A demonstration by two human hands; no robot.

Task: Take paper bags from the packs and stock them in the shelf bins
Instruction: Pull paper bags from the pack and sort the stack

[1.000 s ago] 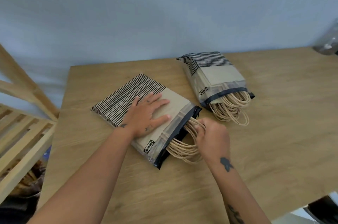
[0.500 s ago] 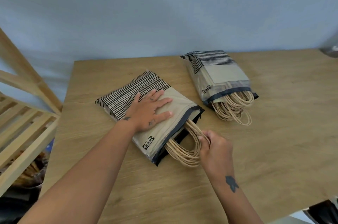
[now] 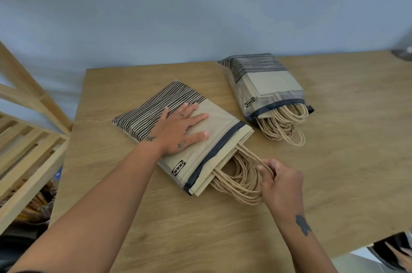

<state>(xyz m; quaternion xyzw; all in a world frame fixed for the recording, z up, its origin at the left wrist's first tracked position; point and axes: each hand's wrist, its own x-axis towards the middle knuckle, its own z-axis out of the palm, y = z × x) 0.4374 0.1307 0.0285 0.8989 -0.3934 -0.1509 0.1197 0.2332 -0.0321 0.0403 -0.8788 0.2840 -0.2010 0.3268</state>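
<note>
Paper handles [image 3: 236,182] in R hand [image 3: 283,185]; L hand [image 3: 178,132] flat on pack [image 3: 223,126].

Table [image 3: 334,183]: light wooden top with a clear grain, filling the middle and lower part of the view; its far edge meets the wall, and its near right edge runs slantwise at the lower right
Wall [image 3: 200,5]: plain blue-grey, matte, taking the whole upper part of the view
Object at the far right [image 3: 404,55]: small, grey and dark, on the table's far corner, cut by the picture's edge; too little shows to tell what it is
Below the table's edge, lower right: a dark rounded shape [image 3: 392,252], blurred, beside a pale strip of floor [image 3: 361,261]
</note>
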